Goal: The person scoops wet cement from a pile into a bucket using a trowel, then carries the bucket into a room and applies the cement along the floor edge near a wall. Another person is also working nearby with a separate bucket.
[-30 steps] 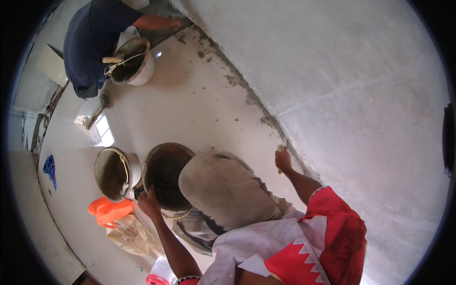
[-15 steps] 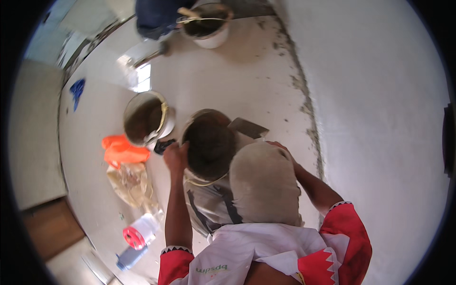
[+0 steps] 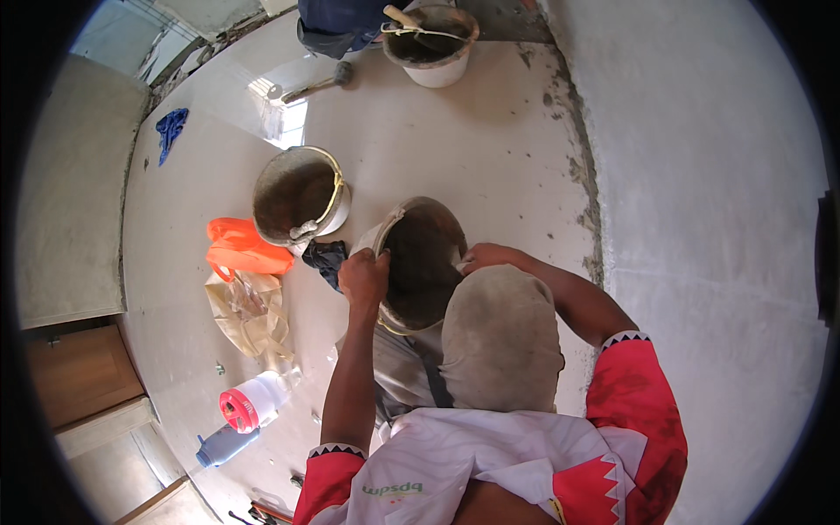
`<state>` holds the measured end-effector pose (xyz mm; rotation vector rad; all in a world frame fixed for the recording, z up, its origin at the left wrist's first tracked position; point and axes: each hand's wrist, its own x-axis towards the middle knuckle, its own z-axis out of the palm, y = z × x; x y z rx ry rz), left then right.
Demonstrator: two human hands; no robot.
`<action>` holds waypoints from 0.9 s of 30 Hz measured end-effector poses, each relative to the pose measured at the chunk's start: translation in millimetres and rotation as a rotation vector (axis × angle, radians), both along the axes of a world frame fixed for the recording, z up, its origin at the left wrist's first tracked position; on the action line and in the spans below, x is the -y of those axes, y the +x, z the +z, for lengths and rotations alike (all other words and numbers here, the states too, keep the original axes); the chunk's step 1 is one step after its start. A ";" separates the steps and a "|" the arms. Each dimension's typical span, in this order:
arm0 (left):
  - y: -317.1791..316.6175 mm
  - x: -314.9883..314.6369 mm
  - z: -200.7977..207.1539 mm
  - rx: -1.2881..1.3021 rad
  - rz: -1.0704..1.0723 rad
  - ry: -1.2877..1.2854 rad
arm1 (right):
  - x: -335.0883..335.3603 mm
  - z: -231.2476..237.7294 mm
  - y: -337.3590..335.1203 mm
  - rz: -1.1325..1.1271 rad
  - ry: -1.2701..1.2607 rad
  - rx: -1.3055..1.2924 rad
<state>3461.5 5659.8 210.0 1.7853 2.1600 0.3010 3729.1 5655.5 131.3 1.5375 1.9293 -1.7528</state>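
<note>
In front of me a bucket (image 3: 435, 211) with grey, mortar-like dirt inside leans tilted between my hands. My left hand (image 3: 363, 278) is closed over its left rim. My right hand (image 3: 483, 255) grips the rim on the right side, its fingers partly hidden. A rounded, dusty khaki cloth shape (image 3: 503, 341) covers the bucket's lower right part. Beyond my left hand stands a second bucket (image 3: 341, 210) with a yellowish handle, and a black cloth (image 3: 327, 261) lies between the two.
An orange bag (image 3: 245, 248), a beige bag (image 3: 249, 319), a red-lidded container (image 3: 254, 404) and a blue bottle (image 3: 226, 446) lie to the left. Farther off are a mallet (image 3: 341, 73), a blue cloth (image 3: 171, 129), a third bucket (image 3: 437, 72) and a dark-clothed person (image 3: 337, 26). A wall (image 3: 700, 219) runs along the right.
My right hand has come to the bucket's rim. The trowel blade seen beside the bucket is no longer visible. The bucket has tilted, and the whole view has shifted.
</note>
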 end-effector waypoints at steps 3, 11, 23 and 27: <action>-1.9 -1.7 -5.6 -0.025 -0.022 0.025 | 14.4 -14.0 20.1 -0.140 -0.126 -0.225; -16.8 -16.2 -5.7 -0.013 -0.036 -0.063 | 113.5 -25.4 67.6 -0.572 -0.015 -0.617; -43.5 -10.6 -20.3 0.064 -0.041 0.009 | 193.0 -27.7 79.3 -0.867 0.215 -0.301; -38.7 -10.9 -11.7 0.128 -0.030 0.004 | 218.9 -36.5 92.4 -1.070 -0.168 -0.425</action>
